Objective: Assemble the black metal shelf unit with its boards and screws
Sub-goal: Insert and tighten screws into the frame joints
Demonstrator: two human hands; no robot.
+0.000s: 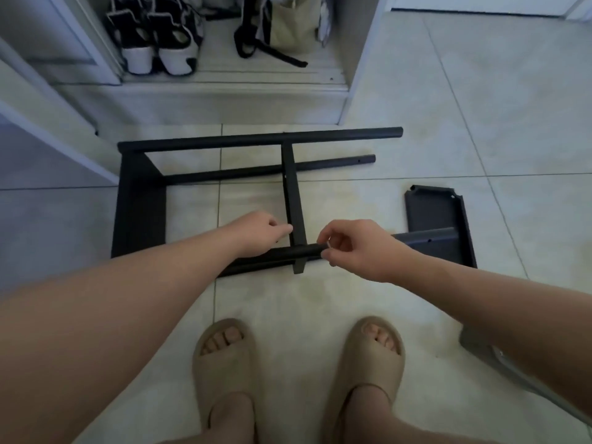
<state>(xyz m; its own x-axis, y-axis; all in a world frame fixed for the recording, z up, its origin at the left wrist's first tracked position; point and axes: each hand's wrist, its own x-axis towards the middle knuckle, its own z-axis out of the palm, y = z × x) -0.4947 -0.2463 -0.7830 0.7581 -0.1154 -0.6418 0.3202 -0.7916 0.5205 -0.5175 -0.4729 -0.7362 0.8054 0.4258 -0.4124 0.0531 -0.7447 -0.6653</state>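
Frame (pixel 141 200), black, lies half-built on floor (pixel 352 299); left hand (pixel 259 232) holds its crossbar (pixel 293 193), right hand (pixel 358 248) pinches a screw (pixel 329 244) at tube (pixel 288 252) end.

Both bare arms reach forward and down; left hand (pixel 262 230) curled, right hand (pixel 355 248) pinching a small silver piece (pixel 329 243).

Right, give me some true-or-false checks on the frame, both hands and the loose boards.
1. The black frame lies flat on the tiled floor. True.
2. The right hand pinches a small silvery piece at the end of the frame's near tube. True.
3. The left hand hangs clear of the frame. False: it holds the cross piece.
4. The loose black boards lie left of the frame. False: they lie to its right.
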